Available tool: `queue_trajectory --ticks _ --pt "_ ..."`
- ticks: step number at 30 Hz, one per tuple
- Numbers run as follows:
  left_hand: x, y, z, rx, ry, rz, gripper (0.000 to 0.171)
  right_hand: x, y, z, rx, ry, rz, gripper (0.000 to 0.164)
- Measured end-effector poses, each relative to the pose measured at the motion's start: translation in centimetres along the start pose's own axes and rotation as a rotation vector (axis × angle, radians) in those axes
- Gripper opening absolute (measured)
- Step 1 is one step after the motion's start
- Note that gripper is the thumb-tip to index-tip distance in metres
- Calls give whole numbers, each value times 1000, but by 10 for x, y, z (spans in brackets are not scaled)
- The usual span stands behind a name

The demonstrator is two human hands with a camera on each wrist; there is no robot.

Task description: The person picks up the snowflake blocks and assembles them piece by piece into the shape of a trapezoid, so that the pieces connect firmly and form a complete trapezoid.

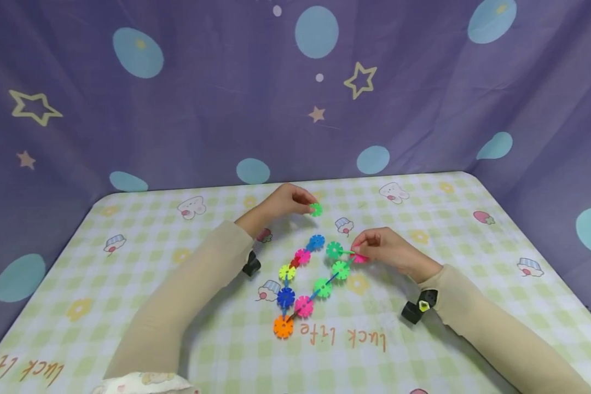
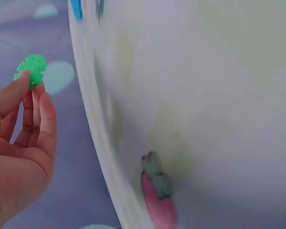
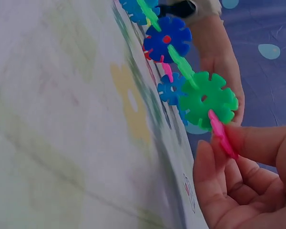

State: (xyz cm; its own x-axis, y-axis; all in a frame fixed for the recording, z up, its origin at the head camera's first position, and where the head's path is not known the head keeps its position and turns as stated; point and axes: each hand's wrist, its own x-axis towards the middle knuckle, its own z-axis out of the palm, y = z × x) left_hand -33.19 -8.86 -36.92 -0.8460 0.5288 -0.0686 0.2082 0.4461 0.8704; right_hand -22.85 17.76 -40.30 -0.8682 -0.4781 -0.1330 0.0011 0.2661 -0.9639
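Observation:
My left hand [image 1: 288,201] is raised over the far middle of the table and pinches a green notched plastic disc [image 1: 316,209] between thumb and fingers; the left wrist view shows the disc [image 2: 32,70] standing out from the fingertips. At the right end of a chain of interlocking discs, my right hand [image 1: 386,249] holds a pink disc [image 3: 221,133] by thumb and finger. That pink disc is slotted into a green disc [image 3: 207,99]. The chain curves round past an orange disc [image 1: 283,327] at the front to a blue disc [image 1: 317,242] at its other end.
A checked cloth [image 1: 167,262] printed with cupcakes, flowers and lettering covers the table. Behind it hangs a purple curtain [image 1: 202,109] with stars and ovals. Black camera mounts [image 1: 413,311] are strapped at both wrists, low over the cloth.

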Motion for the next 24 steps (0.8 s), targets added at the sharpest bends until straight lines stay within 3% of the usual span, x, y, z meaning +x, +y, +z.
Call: queue_trajectory --ticks 6,10,18,24 --pt "-38 2 17 -34 -78 39 15 3 -2 3 -8 33 -9 17" --pt "-53 4 25 -41 -99 68 12 4 -3 5 8 30 0 18" --pt "-60 3 28 -53 -46 56 11 6 1 5 41 -1 8 18" --pt "-63 4 28 -40 -71 53 7 7 2 5 66 11 4 16"
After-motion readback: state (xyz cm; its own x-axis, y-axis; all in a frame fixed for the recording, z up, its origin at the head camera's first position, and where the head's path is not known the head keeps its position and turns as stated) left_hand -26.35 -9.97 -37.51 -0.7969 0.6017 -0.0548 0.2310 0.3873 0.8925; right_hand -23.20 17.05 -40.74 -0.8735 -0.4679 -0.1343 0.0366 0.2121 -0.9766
